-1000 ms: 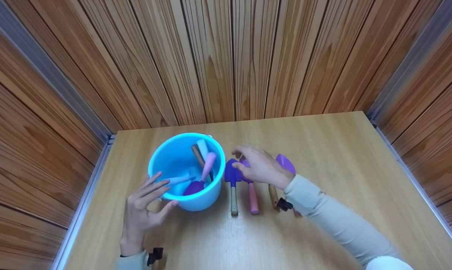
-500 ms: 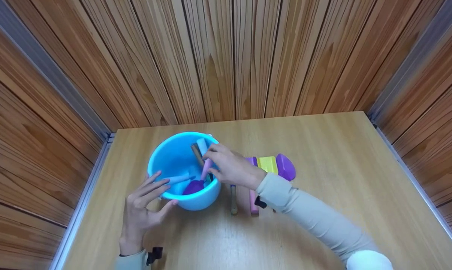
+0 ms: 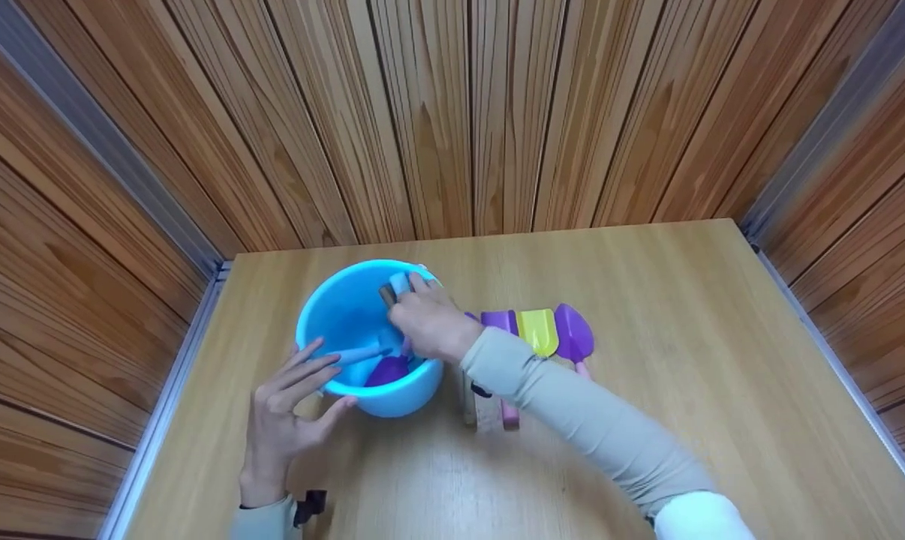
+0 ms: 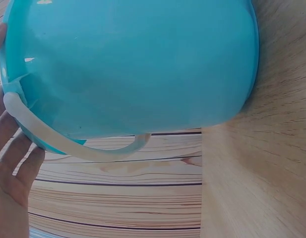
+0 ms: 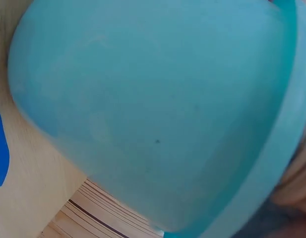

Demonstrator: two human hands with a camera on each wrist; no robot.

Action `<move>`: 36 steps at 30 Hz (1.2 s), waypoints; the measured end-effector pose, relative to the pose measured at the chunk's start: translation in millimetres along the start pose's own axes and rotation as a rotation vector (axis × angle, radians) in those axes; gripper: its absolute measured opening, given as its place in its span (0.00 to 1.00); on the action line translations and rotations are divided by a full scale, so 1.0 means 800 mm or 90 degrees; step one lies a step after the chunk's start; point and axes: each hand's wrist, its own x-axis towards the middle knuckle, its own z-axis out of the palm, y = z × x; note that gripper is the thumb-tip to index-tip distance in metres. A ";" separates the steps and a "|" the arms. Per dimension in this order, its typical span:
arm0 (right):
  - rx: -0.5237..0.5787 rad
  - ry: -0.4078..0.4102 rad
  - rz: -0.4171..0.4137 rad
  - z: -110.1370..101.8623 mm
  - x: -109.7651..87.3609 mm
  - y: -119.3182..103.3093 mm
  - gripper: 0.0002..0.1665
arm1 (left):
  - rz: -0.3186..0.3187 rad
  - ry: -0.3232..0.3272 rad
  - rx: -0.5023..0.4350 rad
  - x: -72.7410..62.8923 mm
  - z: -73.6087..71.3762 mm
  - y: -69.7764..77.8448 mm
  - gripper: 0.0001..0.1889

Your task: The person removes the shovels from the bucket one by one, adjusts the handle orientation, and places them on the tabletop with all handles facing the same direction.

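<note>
A bright blue bucket [image 3: 392, 394] stands on the table with several toy sand tools inside. My left hand [image 3: 280, 427] rests spread on its near left rim, fingers fairly straight, thumb outside. In the left wrist view a white bail handle [image 4: 68, 144] hangs from the bucket's side. My right hand [image 3: 430, 315] reaches over the right rim into the bucket. It covers most of the pink handle of a purple shovel [image 3: 387, 370]; I cannot tell whether the fingers grip it. A light blue handle [image 3: 399, 283] and a brown handle [image 3: 387, 295] poke up beside its fingers.
Right of the bucket lie tools in a row, partly under my right sleeve [image 3: 557, 397]: one purple-bladed [image 3: 500, 321], one yellow [image 3: 538, 331], and a purple shovel [image 3: 573, 330] at the end. A light blue tool [image 3: 359, 355] lies inside the bucket. Wooden walls [image 3: 452, 120] surround the table.
My right hand has moved left from above the tools on the table into the bucket, covering the pink handle. The left hand has stayed at the rim.
</note>
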 end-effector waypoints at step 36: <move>-0.453 -0.033 -0.064 0.024 0.030 -0.043 0.20 | 0.007 -0.006 -0.001 -0.001 0.002 -0.003 0.28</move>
